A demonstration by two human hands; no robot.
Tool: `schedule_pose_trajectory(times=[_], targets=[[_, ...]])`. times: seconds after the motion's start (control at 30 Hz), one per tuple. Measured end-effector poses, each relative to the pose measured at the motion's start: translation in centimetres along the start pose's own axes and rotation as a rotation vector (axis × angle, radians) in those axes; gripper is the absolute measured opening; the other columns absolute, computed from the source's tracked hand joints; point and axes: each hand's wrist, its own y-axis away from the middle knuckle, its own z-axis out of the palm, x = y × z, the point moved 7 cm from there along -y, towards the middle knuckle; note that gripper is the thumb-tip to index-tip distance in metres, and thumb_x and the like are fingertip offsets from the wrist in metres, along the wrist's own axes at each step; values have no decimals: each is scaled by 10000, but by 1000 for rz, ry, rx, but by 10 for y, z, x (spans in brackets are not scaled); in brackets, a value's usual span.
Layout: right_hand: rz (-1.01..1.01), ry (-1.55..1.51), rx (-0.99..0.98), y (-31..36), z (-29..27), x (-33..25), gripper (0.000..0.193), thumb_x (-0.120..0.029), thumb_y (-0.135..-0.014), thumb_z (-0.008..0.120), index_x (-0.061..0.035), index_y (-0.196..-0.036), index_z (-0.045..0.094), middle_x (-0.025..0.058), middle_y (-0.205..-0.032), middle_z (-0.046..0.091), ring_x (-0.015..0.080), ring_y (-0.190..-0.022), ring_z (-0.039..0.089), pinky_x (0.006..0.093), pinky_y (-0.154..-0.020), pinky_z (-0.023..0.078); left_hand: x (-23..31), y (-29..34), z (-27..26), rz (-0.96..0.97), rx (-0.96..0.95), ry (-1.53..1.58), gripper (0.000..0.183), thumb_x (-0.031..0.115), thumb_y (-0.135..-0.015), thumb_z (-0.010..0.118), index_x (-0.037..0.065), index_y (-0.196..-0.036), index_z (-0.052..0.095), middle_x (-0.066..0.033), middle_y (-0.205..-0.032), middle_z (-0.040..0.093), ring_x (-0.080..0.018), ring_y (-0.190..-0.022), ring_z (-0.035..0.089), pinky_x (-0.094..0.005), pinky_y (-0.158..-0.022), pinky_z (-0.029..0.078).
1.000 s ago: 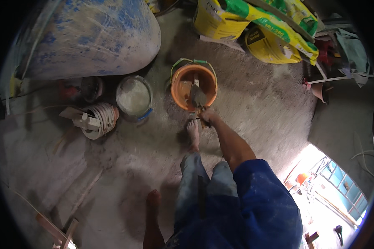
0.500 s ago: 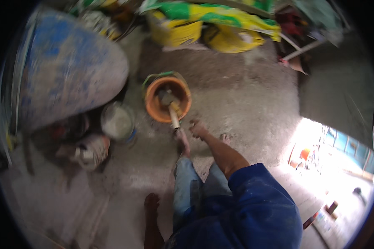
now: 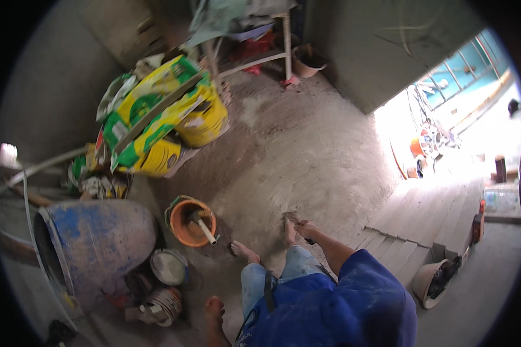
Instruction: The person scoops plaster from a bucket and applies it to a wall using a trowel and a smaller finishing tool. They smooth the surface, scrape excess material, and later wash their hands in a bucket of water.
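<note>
My left hand (image 3: 215, 309) hangs low beside my left leg, its fingers loosely curled and apart with nothing visible in them. Out in front, my right hand (image 3: 304, 228) appears over my right foot; its fingers look stretched and no held thing shows. An orange bucket (image 3: 178, 232) with a green-wrapped handle stands on the floor ahead of my left foot. From it a tool with a pale, round handle (image 3: 207, 232) leans out over the rim; its head inside is hard to make out. Neither hand touches the bucket.
Left of the bucket lies a blue, cement-smeared mixer drum (image 3: 107, 240). A pale-topped pail (image 3: 169, 267) and a stack of dirty buckets (image 3: 164, 306) stand nearby. Yellow-green sacks (image 3: 162, 115) are heaped farther off. Grey planks (image 3: 428, 211) and a tub (image 3: 428, 283) are at right.
My view has swung right, so the bucket and drum sit farther left and lower. My right hand has moved from beside the tool handle to over my right foot.
</note>
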Motion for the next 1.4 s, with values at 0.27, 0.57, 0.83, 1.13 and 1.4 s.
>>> schedule_pose_trajectory(times=[0.27, 0.57, 0.83, 1.13, 1.4], targets=[[135, -287, 231, 78, -131, 151, 430, -408, -888, 604, -46, -1098, 705, 240, -1076, 698, 361, -995, 682, 444, -848, 527, 65, -5, 127, 42, -170, -250, 272, 306, -939, 664, 158, -1149, 575, -6, -856, 626, -152, -702, 590, -338, -580, 446], [538, -807, 472, 168, -70, 287, 468, -443, -846, 638, -41, -1075, 714, 242, -1103, 692, 376, -1067, 658, 450, -885, 520, 239, 33, 301, 349, -290, -762, 359, 409, -979, 596, 193, -1261, 543, -18, -1025, 635, -171, -901, 619, -331, -701, 481], [819, -1127, 418, 245, 22, 290, 487, -434, -806, 673, -66, -1124, 710, 225, -1184, 675, 350, -1142, 641, 437, -964, 499, 271, 49, 402, 400, -443, -1020, 330, 368, -966, 641, 186, -1231, 566, 2, -979, 669, -141, -812, 637, -311, -627, 500], [878, -1174, 437, 270, 38, 263, 495, -374, -799, 642, -117, -1222, 675, 189, -1287, 643, 333, -1241, 589, 445, -1046, 451, 289, 26, 407, 415, -485, -1123, 301, 360, -964, 634, 183, -1201, 575, 22, -909, 653, -137, -733, 628, -324, -578, 493], [773, -1119, 569, 239, 28, 266, 429, -331, -778, 681, -45, -1096, 692, 219, -1035, 716, 338, -964, 703, 429, -848, 544, 296, -4, 364, 372, -446, -1086, 269, 352, -974, 613, 175, -1174, 587, 17, -855, 635, -146, -697, 617, -327, -538, 489]])
